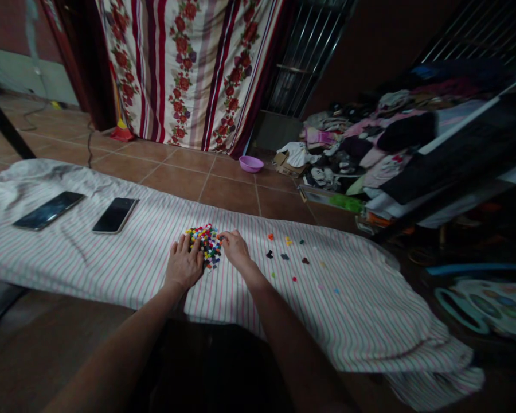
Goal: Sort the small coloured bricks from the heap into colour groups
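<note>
A heap of small multicoloured plastic pieces (212, 248) lies on a striped cloth (155, 275). My left hand (184, 264) rests on the heap's left side, fingers stretched out and touching the pieces. At the right edge of the heap, my right hand (236, 249) has thumb and fingertips pinched together; what is between them is too small to make out. Further right, pieces sit apart in small spots by colour, among them orange pieces (270, 236), yellow pieces (288, 240), black pieces (269, 254), grey pieces (285, 257), brown pieces (305, 261) and a red piece (294, 279).
Left of the heap lie a phone (115, 215) and a larger dark tablet-like device (49, 211). Beyond the cloth, a purple basin (251, 164) stands on the tiled floor near a flowered curtain (184, 74). Piled clothes (361, 137) fill the back right.
</note>
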`<state>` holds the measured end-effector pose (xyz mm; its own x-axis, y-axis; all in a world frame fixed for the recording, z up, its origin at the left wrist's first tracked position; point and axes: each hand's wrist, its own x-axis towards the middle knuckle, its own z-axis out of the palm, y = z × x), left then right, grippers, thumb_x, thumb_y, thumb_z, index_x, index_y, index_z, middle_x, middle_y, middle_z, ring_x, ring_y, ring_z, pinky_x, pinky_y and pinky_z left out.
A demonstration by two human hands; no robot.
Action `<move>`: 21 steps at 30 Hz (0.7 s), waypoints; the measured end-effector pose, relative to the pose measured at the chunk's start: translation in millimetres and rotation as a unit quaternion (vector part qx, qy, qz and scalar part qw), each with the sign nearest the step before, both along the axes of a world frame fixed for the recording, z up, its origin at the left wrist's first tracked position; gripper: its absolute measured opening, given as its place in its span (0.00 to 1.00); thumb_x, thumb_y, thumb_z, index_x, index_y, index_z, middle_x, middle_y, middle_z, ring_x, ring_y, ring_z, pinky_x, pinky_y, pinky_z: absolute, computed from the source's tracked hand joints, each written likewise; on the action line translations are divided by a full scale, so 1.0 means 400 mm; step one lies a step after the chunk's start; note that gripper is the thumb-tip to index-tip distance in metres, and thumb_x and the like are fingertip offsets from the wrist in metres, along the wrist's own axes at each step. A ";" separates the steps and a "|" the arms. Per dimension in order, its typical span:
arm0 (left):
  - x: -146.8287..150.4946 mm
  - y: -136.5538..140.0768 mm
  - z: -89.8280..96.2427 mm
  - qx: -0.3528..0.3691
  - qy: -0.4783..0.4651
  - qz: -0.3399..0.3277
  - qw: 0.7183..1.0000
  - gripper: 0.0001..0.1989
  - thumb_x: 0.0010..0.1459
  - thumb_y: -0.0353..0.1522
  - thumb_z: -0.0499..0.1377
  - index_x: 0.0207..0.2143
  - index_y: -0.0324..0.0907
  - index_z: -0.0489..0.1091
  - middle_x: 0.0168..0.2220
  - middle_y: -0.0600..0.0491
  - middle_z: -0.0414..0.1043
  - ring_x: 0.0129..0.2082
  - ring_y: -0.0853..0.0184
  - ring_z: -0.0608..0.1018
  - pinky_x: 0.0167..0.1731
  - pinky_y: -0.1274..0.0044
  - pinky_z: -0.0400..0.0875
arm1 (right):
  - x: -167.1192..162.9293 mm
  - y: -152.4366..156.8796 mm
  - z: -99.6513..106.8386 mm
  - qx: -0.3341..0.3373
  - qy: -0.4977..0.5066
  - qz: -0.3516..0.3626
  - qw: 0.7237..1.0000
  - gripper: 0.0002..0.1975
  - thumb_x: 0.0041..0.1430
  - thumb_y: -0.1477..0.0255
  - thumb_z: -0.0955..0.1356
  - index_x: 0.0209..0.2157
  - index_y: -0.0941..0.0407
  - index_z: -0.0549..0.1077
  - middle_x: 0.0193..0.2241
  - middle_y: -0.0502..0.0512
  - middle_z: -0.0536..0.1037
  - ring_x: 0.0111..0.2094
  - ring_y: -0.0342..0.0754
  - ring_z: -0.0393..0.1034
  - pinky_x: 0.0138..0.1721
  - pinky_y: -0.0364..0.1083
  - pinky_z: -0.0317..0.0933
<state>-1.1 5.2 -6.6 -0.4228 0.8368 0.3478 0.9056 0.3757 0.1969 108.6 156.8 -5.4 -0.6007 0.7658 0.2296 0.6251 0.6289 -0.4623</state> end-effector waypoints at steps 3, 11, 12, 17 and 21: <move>0.000 0.000 0.003 -0.004 -0.002 -0.001 1.000 0.26 0.64 0.36 0.45 0.60 0.36 0.64 0.64 0.35 0.60 0.65 0.48 0.62 0.60 0.58 0.59 | 0.009 0.002 0.002 -0.002 0.010 0.016 1.000 0.12 0.60 0.76 0.65 0.42 0.50 0.79 0.36 0.53 0.72 0.34 0.46 0.68 0.38 0.43 0.61; -0.001 -0.001 0.000 -0.001 0.013 -0.002 1.000 0.25 0.64 0.37 0.45 0.60 0.37 0.65 0.63 0.36 0.60 0.65 0.49 0.62 0.60 0.59 0.58 | 0.017 0.000 -0.010 0.002 0.033 0.022 0.999 0.05 0.58 0.73 0.68 0.36 0.53 0.76 0.36 0.51 0.71 0.31 0.43 0.65 0.37 0.42 0.60; -0.001 -0.001 0.000 -0.003 0.014 -0.002 1.000 0.26 0.64 0.37 0.45 0.60 0.37 0.65 0.63 0.35 0.60 0.65 0.49 0.61 0.60 0.59 0.58 | 0.017 -0.001 -0.012 0.004 0.040 0.018 0.999 0.05 0.58 0.73 0.68 0.35 0.53 0.76 0.35 0.50 0.71 0.31 0.43 0.65 0.36 0.42 0.60; -0.002 0.000 -0.001 -0.011 0.018 -0.001 1.000 0.26 0.64 0.36 0.46 0.61 0.36 0.64 0.63 0.34 0.60 0.65 0.49 0.62 0.60 0.58 0.59 | 0.018 -0.009 -0.017 0.009 0.131 0.015 0.991 0.03 0.56 0.72 0.67 0.31 0.54 0.73 0.32 0.50 0.72 0.30 0.43 0.66 0.37 0.43 0.61; -0.002 0.001 -0.003 -0.009 0.022 0.001 1.000 0.26 0.64 0.37 0.46 0.60 0.36 0.64 0.63 0.35 0.61 0.65 0.49 0.62 0.59 0.58 0.59 | 0.023 -0.017 -0.022 -0.025 0.193 0.014 0.981 0.04 0.54 0.68 0.66 0.31 0.53 0.71 0.30 0.48 0.74 0.29 0.44 0.68 0.35 0.43 0.63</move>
